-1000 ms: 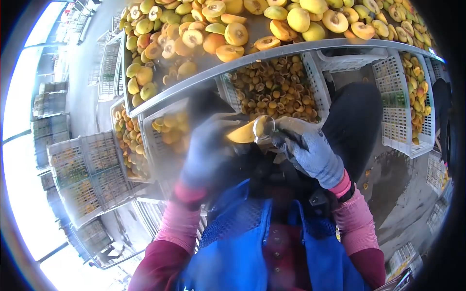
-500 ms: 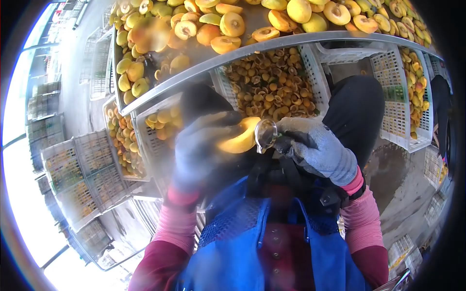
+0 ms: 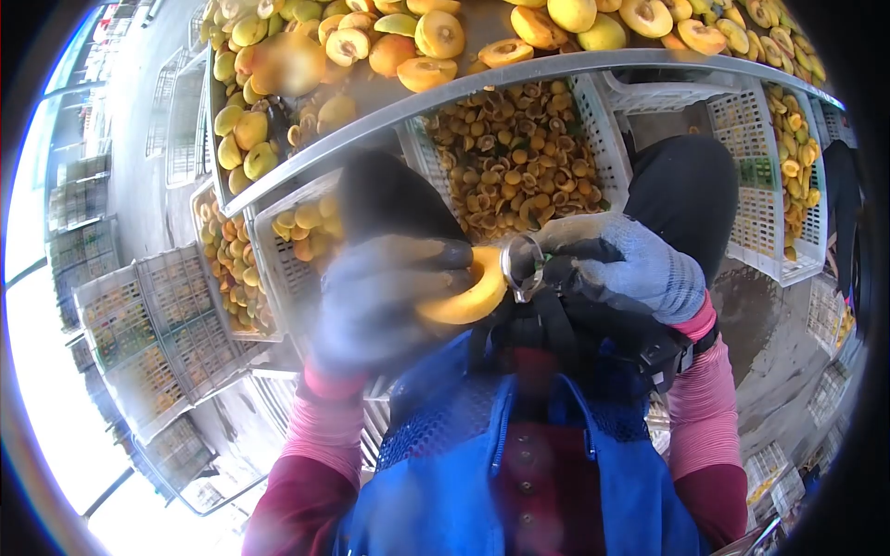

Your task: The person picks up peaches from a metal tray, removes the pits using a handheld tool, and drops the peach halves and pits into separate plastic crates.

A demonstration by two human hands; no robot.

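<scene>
In the head view, my left hand (image 3: 389, 287), in a grey-blue glove with dark fingers, is closed around a yellow peach half (image 3: 477, 292). The cut side of the fruit faces right. My right hand (image 3: 640, 269), gloved alike, grips a ring-shaped metal pitting tool (image 3: 522, 269); its handle is hidden by the fingers. The ring stands at the fruit's right edge, and I cannot tell whether it touches. Below both hands, a white crate (image 3: 604, 139) holds many pits and scraps.
A metal table edge (image 3: 519, 74) curves across the top, with peach halves (image 3: 440, 35) heaped behind it. Crates of fruit stand at the left (image 3: 264, 320) and right (image 3: 788, 264). More stacked crates (image 3: 139, 324) are on the floor. My knees (image 3: 686, 181) flank the pit crate.
My left hand and the peach half have moved down slightly, and the fruit has tilted. The ring has shifted a little right and down. Both hands keep their hold.
</scene>
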